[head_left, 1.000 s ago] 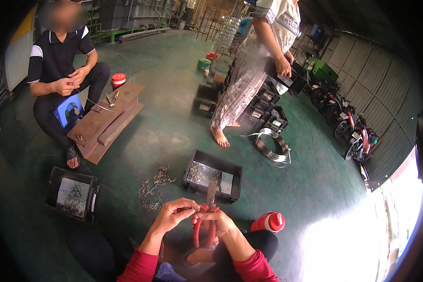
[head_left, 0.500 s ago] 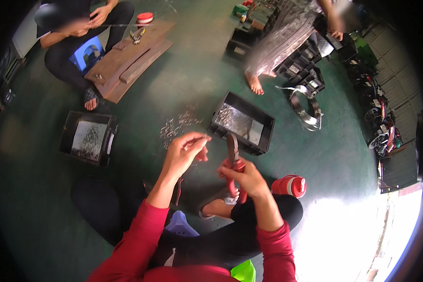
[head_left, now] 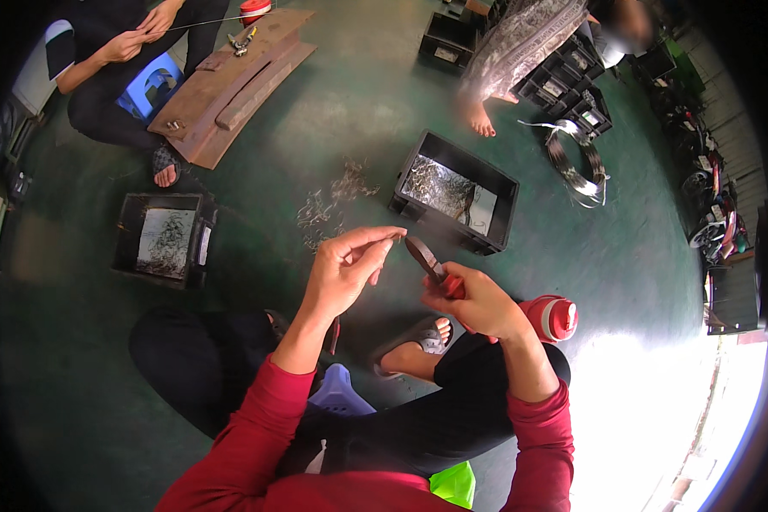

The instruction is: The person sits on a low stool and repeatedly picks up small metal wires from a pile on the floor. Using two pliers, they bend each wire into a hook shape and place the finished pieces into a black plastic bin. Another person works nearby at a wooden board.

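My left hand (head_left: 341,271) is closed in a pinch, with thumb and forefinger pressed around a small thin piece of wire (head_left: 400,236), barely visible at the fingertips. Just right of it, my right hand (head_left: 480,305) is wrapped round the red handles of a pair of pliers (head_left: 424,258). The dark metal jaws tilt up and left, ending close to the left fingertips; whether they touch the piece I cannot tell. Beyond my hands, a black crate (head_left: 506,209) holds many small metal pieces. More small bent metal pieces (head_left: 317,213) lie scattered on the green floor.
Left stands another black crate (head_left: 126,247) with small metal pieces. A red jug (head_left: 559,318) sits by my right knee. A coil of wire (head_left: 578,164) lies far right. One co-worker sits behind a brown board (head_left: 222,94) holding a rod; another stands near stacked crates (head_left: 563,72).
The pliers have tipped from nearly upright to leaning left, their jaws closer to my left fingertips. The floor scene has shifted slightly in view. The seated co-worker's hands now stretch a thin rod.
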A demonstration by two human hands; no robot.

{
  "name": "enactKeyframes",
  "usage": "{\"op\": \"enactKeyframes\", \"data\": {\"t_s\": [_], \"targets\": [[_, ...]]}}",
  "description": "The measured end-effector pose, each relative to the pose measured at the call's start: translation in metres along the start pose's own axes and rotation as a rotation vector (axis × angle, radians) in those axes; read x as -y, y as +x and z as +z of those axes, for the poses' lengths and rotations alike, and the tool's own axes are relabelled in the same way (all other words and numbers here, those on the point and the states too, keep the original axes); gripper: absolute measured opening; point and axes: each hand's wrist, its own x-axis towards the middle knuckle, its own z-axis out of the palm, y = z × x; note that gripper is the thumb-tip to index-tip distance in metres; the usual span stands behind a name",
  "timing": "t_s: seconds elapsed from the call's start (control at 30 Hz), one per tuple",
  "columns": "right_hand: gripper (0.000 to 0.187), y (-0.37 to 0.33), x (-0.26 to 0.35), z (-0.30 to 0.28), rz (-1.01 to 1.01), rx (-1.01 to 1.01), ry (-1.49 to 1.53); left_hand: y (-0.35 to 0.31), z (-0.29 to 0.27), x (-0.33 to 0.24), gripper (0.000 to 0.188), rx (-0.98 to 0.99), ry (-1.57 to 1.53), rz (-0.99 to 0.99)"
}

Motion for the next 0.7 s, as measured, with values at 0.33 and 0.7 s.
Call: {"op": "enactKeyframes", "data": {"t_s": [0.33,0.7], "targets": [[0.027,0.002,-0.006,0.0,-0.029,0.039,0.001,0.003,0.001,-0.002,0.021,0.043,-0.04,-0.131],[0.031,0.0,0.004,0.005,-0.069,0.091,0.082,0.0,-0.003,-0.01,0.021,0.071,-0.149,-0.212]]}}
